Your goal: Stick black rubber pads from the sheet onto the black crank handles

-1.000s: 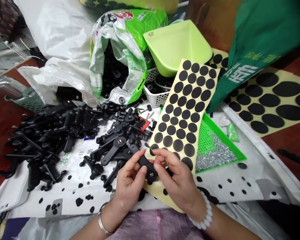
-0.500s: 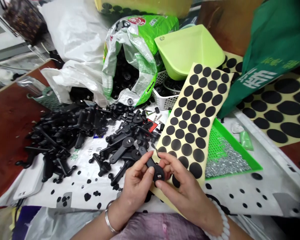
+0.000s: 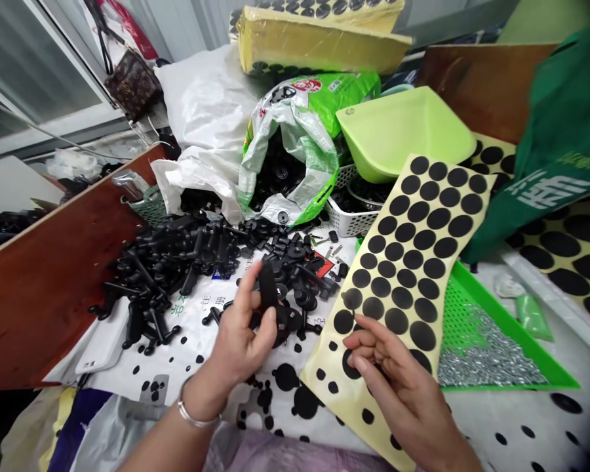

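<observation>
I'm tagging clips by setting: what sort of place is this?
Probably a small assembly workshop: a heap of black parts, a sheet of black discs and a green tray of small metal pieces.

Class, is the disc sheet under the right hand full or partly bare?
Partly bare: the sheet carries rows of large black discs above, but its lower end shows yellow backing with small black spots.

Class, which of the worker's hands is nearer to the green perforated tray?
Right. The right hand is over the sticker sheet, beside the green tray; the left hand is farther left, holding a black part.
</observation>
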The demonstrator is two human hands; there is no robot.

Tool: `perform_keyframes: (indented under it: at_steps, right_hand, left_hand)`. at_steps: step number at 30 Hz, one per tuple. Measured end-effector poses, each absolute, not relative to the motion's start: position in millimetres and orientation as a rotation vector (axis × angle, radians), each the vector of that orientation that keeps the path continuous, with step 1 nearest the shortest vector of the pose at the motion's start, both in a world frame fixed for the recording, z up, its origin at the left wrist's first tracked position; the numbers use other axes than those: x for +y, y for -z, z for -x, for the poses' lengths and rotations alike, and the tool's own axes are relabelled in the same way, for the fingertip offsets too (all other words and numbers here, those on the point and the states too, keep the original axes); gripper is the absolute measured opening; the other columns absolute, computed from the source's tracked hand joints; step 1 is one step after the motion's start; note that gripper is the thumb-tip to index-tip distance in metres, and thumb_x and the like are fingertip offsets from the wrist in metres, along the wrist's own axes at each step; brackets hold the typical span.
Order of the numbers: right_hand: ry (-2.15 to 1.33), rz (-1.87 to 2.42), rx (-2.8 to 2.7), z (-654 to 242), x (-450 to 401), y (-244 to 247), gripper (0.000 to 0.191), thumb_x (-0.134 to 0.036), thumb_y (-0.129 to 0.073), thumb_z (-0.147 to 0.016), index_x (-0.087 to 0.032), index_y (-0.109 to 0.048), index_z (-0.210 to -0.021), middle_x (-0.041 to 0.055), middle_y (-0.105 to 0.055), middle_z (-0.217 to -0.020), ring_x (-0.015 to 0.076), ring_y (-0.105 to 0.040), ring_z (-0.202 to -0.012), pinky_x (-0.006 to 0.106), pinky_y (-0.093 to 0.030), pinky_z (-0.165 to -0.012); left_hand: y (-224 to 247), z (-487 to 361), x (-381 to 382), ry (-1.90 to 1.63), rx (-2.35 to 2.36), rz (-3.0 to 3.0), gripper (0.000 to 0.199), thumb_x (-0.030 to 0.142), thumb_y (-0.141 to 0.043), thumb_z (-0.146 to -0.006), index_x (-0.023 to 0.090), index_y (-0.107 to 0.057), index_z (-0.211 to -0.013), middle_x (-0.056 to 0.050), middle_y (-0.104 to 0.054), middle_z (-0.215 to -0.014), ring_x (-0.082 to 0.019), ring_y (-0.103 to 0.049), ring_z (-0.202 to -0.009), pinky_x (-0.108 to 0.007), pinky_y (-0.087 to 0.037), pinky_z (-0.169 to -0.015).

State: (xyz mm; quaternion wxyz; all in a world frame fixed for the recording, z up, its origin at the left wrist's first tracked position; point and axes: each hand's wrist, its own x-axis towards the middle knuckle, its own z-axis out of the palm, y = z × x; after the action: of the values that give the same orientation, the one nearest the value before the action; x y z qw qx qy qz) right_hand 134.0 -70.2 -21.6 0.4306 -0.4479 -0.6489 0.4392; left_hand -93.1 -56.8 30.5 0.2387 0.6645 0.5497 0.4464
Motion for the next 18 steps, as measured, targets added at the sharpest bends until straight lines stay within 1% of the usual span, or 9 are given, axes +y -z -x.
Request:
perform_keyframes:
  at_steps: [2,3,5,7,9,11,13,15,18]
  right_hand:
    - [-1.073,1.109,-1.627,-133.2,-70.3,23.6,0.039,-0.028,-0.043,-0.093,-0.025,-0.037,-0.132,0.008,-0.058,-0.103,0.0157,-0.062,-0.086,0.028,-0.055,-0.078]
    - [-1.058,1.11,-1.629,-132.6,-69.8,24.1,0.039,-0.028,-0.043,-0.093,-0.025,-0.037,-0.132,0.0083,-0.059,-0.103,0.0159,-0.062,-0.086,0.029,-0.055,-0.078]
    - [-1.035,1.115,-1.636,-131.9,-68.5,24.6,0.04,-0.028,-0.042,-0.093,-0.024,-0.037,-0.132,0.0087,-0.06,-0.102,0.0164,-0.063,-0.086,0.028,-0.055,-0.078]
    - [-1.018,1.122,-1.645,-131.7,-67.2,24.6,0.04,-0.027,-0.043,-0.093,-0.023,-0.038,-0.132,0.009,-0.061,-0.101,0.0167,-0.064,-0.085,0.028,-0.056,-0.077]
    - [-1.002,1.128,-1.648,-131.8,-66.4,24.5,0.04,-0.027,-0.045,-0.092,-0.022,-0.04,-0.131,0.0093,-0.063,-0.099,0.0172,-0.065,-0.084,0.027,-0.056,-0.075]
    - [-0.989,1.128,-1.629,-131.4,-66.3,24.3,0.039,-0.028,-0.046,-0.091,-0.021,-0.042,-0.13,0.0091,-0.064,-0.098,0.0173,-0.065,-0.083,0.026,-0.057,-0.074]
    - [-0.979,1.124,-1.593,-130.2,-66.6,23.6,0.038,-0.029,-0.046,-0.091,-0.022,-0.044,-0.129,0.0081,-0.064,-0.096,0.0164,-0.066,-0.081,0.025,-0.057,-0.074]
    - [-0.966,1.122,-1.542,-128.7,-67.2,22.8,0.038,-0.03,-0.047,-0.091,-0.023,-0.046,-0.128,0.0071,-0.065,-0.095,0.0158,-0.066,-0.079,0.024,-0.057,-0.073]
    - [-0.933,1.127,-1.463,-128.1,-68.7,22.8,0.038,-0.031,-0.052,-0.089,-0.024,-0.049,-0.126,0.0062,-0.067,-0.09,0.0167,-0.067,-0.074,0.024,-0.057,-0.069]
  left_hand:
    - [-43.9,100.9,-41.9,-1.111,1.677,-2.054,0.076,0.02,-0.048,-0.085,0.016,-0.004,-0.146,0.001,-0.058,-0.074,-0.014,-0.053,-0.061,-0.027,-0.045,-0.063]
    - [-49.1,102.4,-34.5,-1.042,1.744,-2.179,0.074,0.02,-0.047,-0.084,0.014,-0.006,-0.146,0.0,-0.057,-0.073,-0.014,-0.053,-0.061,-0.028,-0.045,-0.063]
    - [-54.9,101.3,-20.5,-0.937,1.816,-2.416,0.062,0.022,-0.047,-0.085,0.011,-0.025,-0.142,-0.003,-0.06,-0.077,-0.017,-0.055,-0.066,-0.03,-0.046,-0.066]
    - [-54.3,96.4,-8.8,-0.83,1.837,-2.592,0.047,0.025,-0.047,-0.085,0.011,-0.044,-0.13,-0.008,-0.063,-0.083,-0.021,-0.058,-0.075,-0.033,-0.048,-0.07]
    - [-49.0,90.4,-0.3,-0.711,1.875,-2.66,0.039,0.026,-0.048,-0.086,0.011,-0.053,-0.121,-0.01,-0.065,-0.086,-0.023,-0.059,-0.08,-0.035,-0.049,-0.073]
    - [-42.5,85.8,3.9,-0.615,1.902,-2.645,0.037,0.028,-0.049,-0.086,0.011,-0.056,-0.118,-0.012,-0.065,-0.092,-0.026,-0.059,-0.086,-0.039,-0.05,-0.077]
    - [-38.1,84.1,3.9,-0.606,1.877,-2.611,0.037,0.029,-0.051,-0.086,0.011,-0.056,-0.118,-0.014,-0.064,-0.102,-0.027,-0.058,-0.094,-0.042,-0.049,-0.082]
    - [-36.8,86.4,0.2,-0.664,1.826,-2.58,0.039,0.031,-0.052,-0.086,0.012,-0.054,-0.12,-0.016,-0.061,-0.111,-0.028,-0.056,-0.102,-0.044,-0.048,-0.087]
    - [-39.0,97.7,-9.2,-0.78,1.825,-2.515,0.038,0.03,-0.052,-0.086,0.013,-0.054,-0.12,-0.016,-0.059,-0.116,-0.026,-0.055,-0.106,-0.042,-0.047,-0.091]
